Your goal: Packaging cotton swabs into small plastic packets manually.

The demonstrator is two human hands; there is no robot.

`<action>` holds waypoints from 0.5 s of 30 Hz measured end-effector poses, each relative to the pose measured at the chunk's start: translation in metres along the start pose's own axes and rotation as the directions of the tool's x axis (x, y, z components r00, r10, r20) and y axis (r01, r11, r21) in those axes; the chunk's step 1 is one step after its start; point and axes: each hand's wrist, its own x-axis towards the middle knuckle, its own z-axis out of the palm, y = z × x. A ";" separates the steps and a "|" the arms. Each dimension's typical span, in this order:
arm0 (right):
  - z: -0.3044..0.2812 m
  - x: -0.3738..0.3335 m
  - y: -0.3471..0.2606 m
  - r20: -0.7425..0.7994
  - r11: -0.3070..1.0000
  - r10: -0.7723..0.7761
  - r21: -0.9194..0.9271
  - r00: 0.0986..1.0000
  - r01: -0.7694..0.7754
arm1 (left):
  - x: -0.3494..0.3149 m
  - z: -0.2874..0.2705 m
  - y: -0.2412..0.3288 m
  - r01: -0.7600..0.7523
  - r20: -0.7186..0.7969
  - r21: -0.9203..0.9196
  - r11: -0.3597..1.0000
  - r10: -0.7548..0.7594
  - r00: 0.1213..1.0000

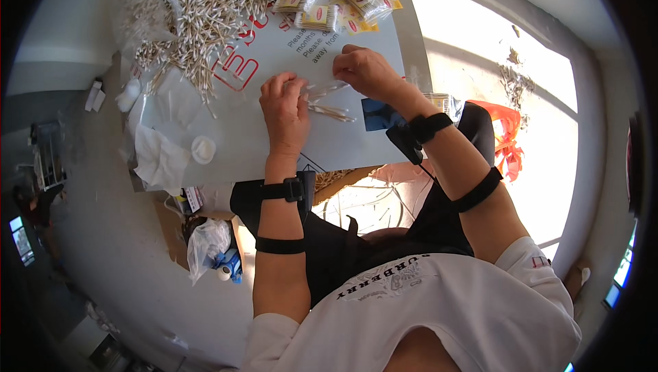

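Over the grey printed board, my left hand (283,108) bends its fingers down in a pinch at one side of a small clear plastic bag (327,89). The bag's see-through edges are hard to make out. From the other side, the curled fingers of my right hand (367,72) close on it. A small bunch of cotton swabs (334,112) lies below the bag, beside my left thumb. Up the table spreads a large loose heap of cotton swabs (205,15). Filled packs of swabs (319,17) with yellow and red labels pile up right of the heap.
White crumpled film (161,156) and a round white piece (203,149) rest on the board's left. A dark blue card (380,115) and another swab pack (444,103) lie near my right forearm. Below stand a box (175,235) and a red plastic bag (506,139).
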 end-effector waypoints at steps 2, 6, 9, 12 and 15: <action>0.003 -0.008 0.001 -0.243 0.979 0.129 0.183 0.961 -0.085 | -0.009 0.005 0.016 -0.041 -0.120 0.025 0.999 0.044 0.992; 0.008 -0.031 -0.011 -0.401 0.851 0.455 0.459 0.795 -0.256 | -0.023 0.013 0.037 -0.076 0.195 0.201 0.977 0.036 0.980; 0.019 -0.048 -0.024 -0.452 0.757 0.589 0.599 0.670 -0.261 | -0.016 0.021 0.038 -0.046 0.212 0.299 0.953 -0.019 0.977; 0.032 -0.062 -0.037 -0.546 0.798 0.494 0.593 0.677 -0.103 | -0.010 0.029 0.041 0.002 0.161 0.316 0.949 -0.056 0.985; 0.050 -0.074 -0.047 -0.488 0.693 0.537 0.720 0.688 -0.029 | -0.016 0.034 0.042 0.049 0.154 0.308 0.950 -0.101 0.983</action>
